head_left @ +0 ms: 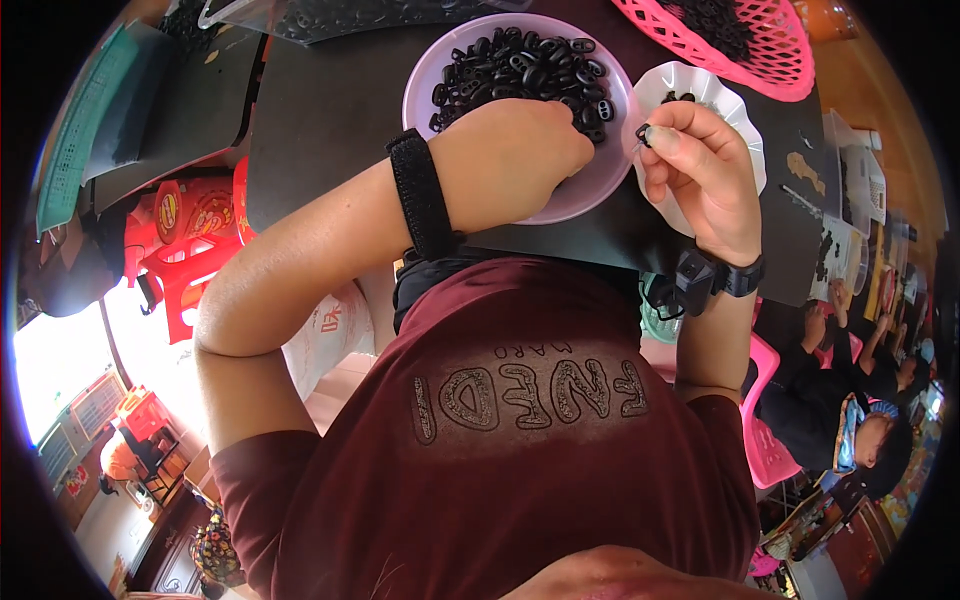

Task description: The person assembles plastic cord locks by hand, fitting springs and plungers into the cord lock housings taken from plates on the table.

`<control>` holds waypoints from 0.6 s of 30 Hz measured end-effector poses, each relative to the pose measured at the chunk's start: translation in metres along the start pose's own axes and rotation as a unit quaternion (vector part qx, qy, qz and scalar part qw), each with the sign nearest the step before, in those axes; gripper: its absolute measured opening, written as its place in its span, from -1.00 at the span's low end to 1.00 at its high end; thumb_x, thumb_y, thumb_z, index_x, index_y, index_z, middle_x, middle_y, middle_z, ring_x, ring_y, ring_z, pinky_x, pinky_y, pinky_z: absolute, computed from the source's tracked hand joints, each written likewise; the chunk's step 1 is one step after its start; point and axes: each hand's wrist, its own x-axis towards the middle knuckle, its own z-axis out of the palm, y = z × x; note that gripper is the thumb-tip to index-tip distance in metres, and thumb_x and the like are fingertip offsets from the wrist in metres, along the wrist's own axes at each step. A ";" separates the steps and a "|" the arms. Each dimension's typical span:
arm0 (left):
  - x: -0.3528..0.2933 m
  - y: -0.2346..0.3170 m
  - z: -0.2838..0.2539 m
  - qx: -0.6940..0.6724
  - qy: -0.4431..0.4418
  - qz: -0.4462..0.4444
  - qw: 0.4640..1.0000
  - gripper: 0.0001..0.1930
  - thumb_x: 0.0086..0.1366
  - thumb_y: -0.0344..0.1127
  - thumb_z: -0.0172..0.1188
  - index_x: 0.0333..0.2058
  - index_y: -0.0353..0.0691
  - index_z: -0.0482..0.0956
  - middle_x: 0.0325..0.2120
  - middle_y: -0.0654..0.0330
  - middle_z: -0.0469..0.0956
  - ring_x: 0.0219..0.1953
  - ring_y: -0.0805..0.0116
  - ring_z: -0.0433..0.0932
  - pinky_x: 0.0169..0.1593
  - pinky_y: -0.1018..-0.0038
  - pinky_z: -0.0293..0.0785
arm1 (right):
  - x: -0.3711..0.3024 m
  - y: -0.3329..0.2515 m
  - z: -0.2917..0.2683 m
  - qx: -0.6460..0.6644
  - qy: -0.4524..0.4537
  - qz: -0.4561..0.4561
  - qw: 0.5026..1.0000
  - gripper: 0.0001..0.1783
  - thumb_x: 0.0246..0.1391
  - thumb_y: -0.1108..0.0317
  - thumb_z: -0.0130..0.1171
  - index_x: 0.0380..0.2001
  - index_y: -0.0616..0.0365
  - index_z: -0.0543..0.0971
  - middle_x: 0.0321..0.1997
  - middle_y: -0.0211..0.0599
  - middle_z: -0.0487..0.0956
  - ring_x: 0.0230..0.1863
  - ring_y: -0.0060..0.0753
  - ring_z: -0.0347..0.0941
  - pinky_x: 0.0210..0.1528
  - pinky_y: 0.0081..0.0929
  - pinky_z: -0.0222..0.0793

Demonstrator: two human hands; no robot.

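Observation:
A pale lilac bowl on the dark table holds a heap of small black oval pieces with holes. My left hand lies over the bowl's near part, its back toward me and its fingers curled; what they hold, if anything, is hidden. Just right of the bowl, my right hand pinches a small black piece between thumb and fingers. Behind that hand stands a white dish with a wavy rim, with some small black parts in it.
A pink lattice basket of black parts is at the far right, and a clear tray at the far left. Left of the table are a green basket and red stools. Other people sit to the right.

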 end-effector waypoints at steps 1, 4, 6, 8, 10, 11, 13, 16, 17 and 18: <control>0.001 0.003 -0.002 0.018 -0.017 -0.001 1.000 -0.89 0.07 -0.46 0.15 -0.37 -0.23 0.53 -0.38 0.06 0.48 -0.28 0.05 0.54 -0.23 0.27 0.48 | -0.001 0.001 -0.001 0.006 -0.001 -0.002 1.000 -0.81 0.12 0.35 0.22 -0.23 0.22 0.59 -0.42 -0.36 0.59 -0.52 -0.65 0.48 -0.48 -0.66 0.44; 0.001 0.004 0.000 0.034 -0.032 0.015 0.999 -0.88 0.05 -0.46 0.17 -0.38 -0.26 0.49 -0.37 0.04 0.45 -0.29 0.04 0.54 -0.23 0.27 0.49 | -0.002 0.003 -0.004 0.019 -0.011 -0.003 1.000 -0.81 0.13 0.36 0.22 -0.23 0.22 0.59 -0.42 -0.35 0.60 -0.53 -0.64 0.48 -0.49 -0.64 0.44; -0.001 0.005 -0.001 0.033 -0.038 0.022 0.999 -0.85 0.04 -0.46 0.18 -0.37 -0.27 0.47 -0.36 0.03 0.45 -0.29 0.04 0.54 -0.23 0.27 0.49 | -0.004 0.003 -0.006 0.025 -0.003 -0.006 1.000 -0.82 0.13 0.36 0.22 -0.24 0.22 0.59 -0.42 -0.35 0.60 -0.53 -0.63 0.48 -0.49 -0.64 0.43; -0.001 0.005 -0.002 0.032 -0.042 0.027 0.998 -0.83 0.03 -0.47 0.19 -0.36 -0.28 0.46 -0.34 0.02 0.45 -0.29 0.03 0.54 -0.24 0.28 0.49 | -0.005 0.003 -0.007 0.030 0.004 -0.008 1.000 -0.83 0.13 0.36 0.21 -0.24 0.21 0.59 -0.42 -0.35 0.60 -0.53 -0.63 0.48 -0.49 -0.64 0.42; -0.001 0.004 -0.004 0.059 -0.068 0.015 0.996 -0.79 0.01 -0.47 0.21 -0.33 -0.28 0.44 -0.32 0.02 0.44 -0.29 0.04 0.54 -0.24 0.28 0.49 | -0.005 0.002 -0.008 0.026 0.009 -0.011 1.000 -0.83 0.14 0.35 0.21 -0.25 0.21 0.58 -0.42 -0.36 0.60 -0.53 -0.63 0.48 -0.49 -0.66 0.41; -0.001 0.003 -0.005 0.059 -0.068 0.015 0.996 -0.79 0.01 -0.47 0.21 -0.33 -0.28 0.44 -0.32 0.02 0.44 -0.29 0.04 0.54 -0.24 0.28 0.49 | -0.006 0.002 -0.009 0.026 0.010 -0.012 1.000 -0.83 0.14 0.35 0.21 -0.25 0.21 0.58 -0.42 -0.36 0.60 -0.53 -0.63 0.48 -0.49 -0.66 0.41; -0.002 0.001 -0.006 0.073 -0.057 0.020 0.995 -0.77 -0.01 -0.47 0.23 -0.34 -0.28 0.43 -0.34 0.03 0.45 -0.29 0.04 0.55 -0.24 0.28 0.50 | -0.006 0.003 -0.010 0.030 0.006 -0.013 0.999 -0.84 0.14 0.35 0.21 -0.26 0.20 0.58 -0.42 -0.35 0.60 -0.53 -0.62 0.48 -0.49 -0.67 0.40; -0.006 -0.005 -0.005 0.035 -0.002 0.039 0.999 -0.77 -0.02 -0.46 0.25 -0.34 -0.29 0.46 -0.41 0.02 0.48 -0.35 0.02 0.53 -0.24 0.29 0.50 | -0.007 0.005 -0.008 0.038 0.013 -0.017 0.999 -0.84 0.14 0.35 0.21 -0.25 0.20 0.58 -0.43 -0.36 0.60 -0.53 -0.64 0.46 -0.48 -0.68 0.39; -0.006 -0.005 -0.007 0.036 -0.003 0.039 0.999 -0.77 -0.02 -0.46 0.25 -0.34 -0.29 0.46 -0.41 0.02 0.48 -0.35 0.02 0.53 -0.24 0.29 0.50 | -0.007 0.005 -0.007 0.039 0.012 -0.018 0.999 -0.84 0.14 0.35 0.21 -0.25 0.20 0.58 -0.43 -0.36 0.60 -0.53 -0.64 0.46 -0.48 -0.68 0.39; -0.005 -0.005 -0.012 -0.018 0.005 -0.028 0.999 -0.77 0.03 -0.46 0.25 -0.30 -0.32 0.49 -0.43 0.05 0.52 -0.37 0.11 0.55 -0.25 0.35 0.52 | -0.007 0.006 -0.006 0.042 0.026 -0.025 0.998 -0.83 0.16 0.34 0.20 -0.24 0.20 0.56 -0.42 -0.37 0.59 -0.53 -0.65 0.44 -0.48 -0.69 0.37</control>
